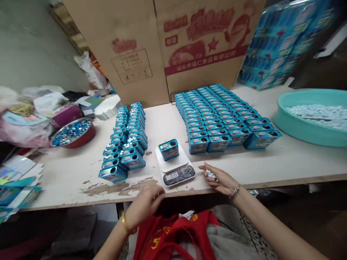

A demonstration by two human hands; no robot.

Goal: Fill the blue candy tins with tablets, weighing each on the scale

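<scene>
My right hand [221, 180] is palm up beyond the scale's right side, its fingers curled round a small heap of white candies [210, 174]. My left hand [148, 203] is at the table's front edge, slightly blurred, with fingers curled together; whatever may be in them is hidden. Between the hands stands a white digital scale [179, 176] with a lit display. On its plate sits one blue tin [169, 150] with a round dark opening and a white candy on top. Neither hand touches the tin.
Rows of blue tins [219, 142] stand right of the scale. Two rows on the left [132, 160] have white candies on some tops. A turquoise tub [311, 130] of white pieces is far right, a red bowl [81, 141] of shiny blue pieces far left. Cardboard [146, 36] stands behind.
</scene>
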